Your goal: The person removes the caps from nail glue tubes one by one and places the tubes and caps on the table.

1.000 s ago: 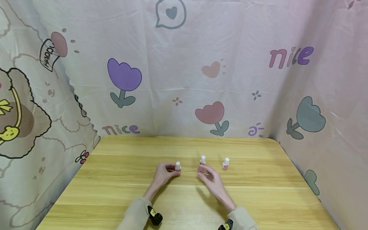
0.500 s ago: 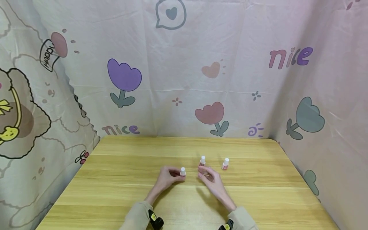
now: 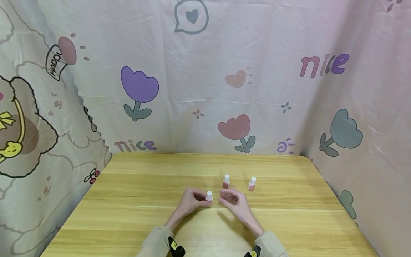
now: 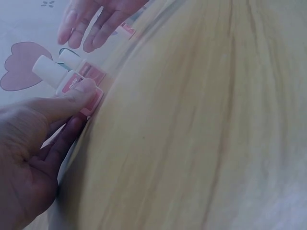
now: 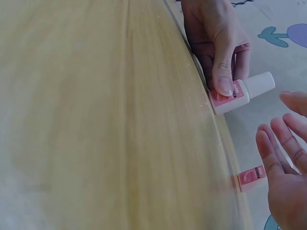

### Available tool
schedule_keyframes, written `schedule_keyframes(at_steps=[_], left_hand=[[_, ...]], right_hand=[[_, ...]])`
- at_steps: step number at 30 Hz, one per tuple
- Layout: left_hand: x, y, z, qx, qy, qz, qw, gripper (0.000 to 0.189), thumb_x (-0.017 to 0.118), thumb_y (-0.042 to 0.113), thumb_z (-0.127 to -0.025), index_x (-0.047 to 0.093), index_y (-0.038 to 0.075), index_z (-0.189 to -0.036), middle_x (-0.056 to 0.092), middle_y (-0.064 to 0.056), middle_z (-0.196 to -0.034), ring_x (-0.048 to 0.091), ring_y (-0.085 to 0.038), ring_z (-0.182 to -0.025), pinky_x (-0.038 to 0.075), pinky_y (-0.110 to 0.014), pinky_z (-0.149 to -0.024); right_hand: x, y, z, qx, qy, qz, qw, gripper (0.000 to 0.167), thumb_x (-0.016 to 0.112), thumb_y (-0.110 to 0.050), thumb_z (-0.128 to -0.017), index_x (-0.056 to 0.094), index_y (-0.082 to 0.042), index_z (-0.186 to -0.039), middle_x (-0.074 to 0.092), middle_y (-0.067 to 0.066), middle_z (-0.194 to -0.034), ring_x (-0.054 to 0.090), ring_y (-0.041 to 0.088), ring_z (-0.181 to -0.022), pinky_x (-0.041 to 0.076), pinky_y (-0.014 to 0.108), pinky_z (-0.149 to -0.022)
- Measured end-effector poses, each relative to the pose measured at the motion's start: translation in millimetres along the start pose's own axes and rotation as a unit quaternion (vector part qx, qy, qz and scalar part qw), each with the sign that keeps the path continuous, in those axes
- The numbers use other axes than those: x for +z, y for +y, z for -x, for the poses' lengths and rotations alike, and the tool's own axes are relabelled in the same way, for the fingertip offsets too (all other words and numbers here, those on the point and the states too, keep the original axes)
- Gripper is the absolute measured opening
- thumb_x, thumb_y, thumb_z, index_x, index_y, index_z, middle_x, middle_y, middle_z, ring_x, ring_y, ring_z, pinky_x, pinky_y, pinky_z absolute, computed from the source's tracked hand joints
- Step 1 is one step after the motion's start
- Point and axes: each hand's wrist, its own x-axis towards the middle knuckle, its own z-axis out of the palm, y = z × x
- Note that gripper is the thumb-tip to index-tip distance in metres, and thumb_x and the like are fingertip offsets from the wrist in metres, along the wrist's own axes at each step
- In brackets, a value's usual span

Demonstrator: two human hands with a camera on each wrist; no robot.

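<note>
My left hand (image 3: 188,204) pinches a small white bottle (image 3: 209,197) with a pink label and white cap between thumb and fingers. It stands upright, low at the tabletop. In the right wrist view the thumb presses on the label of this bottle (image 5: 242,96). My right hand (image 3: 238,207) hovers just right of it, fingers loosely curved and holding nothing. Beyond the right fingertips stands a second matching bottle (image 3: 226,182). A third bottle (image 3: 252,184) stands farther right. Another bottle (image 5: 251,177) shows partly behind the right fingers in the right wrist view.
The wood-grain table (image 3: 144,178) spreads out under both hands. Printed curtains (image 3: 192,71) hang along its back and sides. A small black camera (image 3: 176,247) sits on the left sleeve, and another camera (image 3: 252,252) on the right.
My left hand has moved the pinched bottle right and nearer to me, toward the right hand. The right hand has shifted only slightly, nearer to me. The other two bottles stay put.
</note>
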Motion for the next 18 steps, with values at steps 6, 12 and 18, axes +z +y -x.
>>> schedule_keyframes(at_steps=[6, 12, 18], left_hand=[[3.8, 16.4, 4.7, 0.008, 0.003, -0.006, 1.0000, 0.019, 0.086, 0.001, -0.074, 0.078, -0.003, -0.090, 0.077, -0.021, -0.087, 0.071, -0.016, -0.073, 0.054, -0.017, -0.065], [6.6, 8.9, 2.6, 0.013, -0.007, -0.017, 0.9998, 0.018, 0.086, 0.001, -0.074, 0.078, -0.004, -0.090, 0.077, -0.022, -0.088, 0.072, -0.019, -0.075, 0.054, -0.017, -0.065], [6.9, 2.8, 1.9, 0.029, -0.023, 0.001, 0.9993, 0.020, 0.087, 0.008, -0.075, 0.079, 0.001, -0.091, 0.078, -0.017, -0.087, 0.073, -0.014, -0.073, 0.056, -0.019, -0.065]], right_hand=[[-1.0, 0.8, -0.1, 0.010, -0.008, -0.004, 0.9999, 0.035, 0.073, 0.001, -0.088, 0.062, 0.017, -0.117, 0.065, 0.037, -0.108, 0.066, -0.001, -0.092, 0.056, 0.018, -0.085], [-0.2, 0.6, -0.5, 0.014, -0.018, -0.009, 0.9997, 0.036, 0.074, 0.000, -0.086, 0.062, 0.016, -0.116, 0.065, 0.040, -0.108, 0.066, -0.002, -0.090, 0.057, 0.019, -0.084], [2.0, -0.3, -2.8, 0.004, -0.025, -0.012, 0.9996, 0.034, 0.075, 0.000, -0.085, 0.063, 0.016, -0.113, 0.065, 0.040, -0.105, 0.067, 0.000, -0.088, 0.057, 0.020, -0.083]])
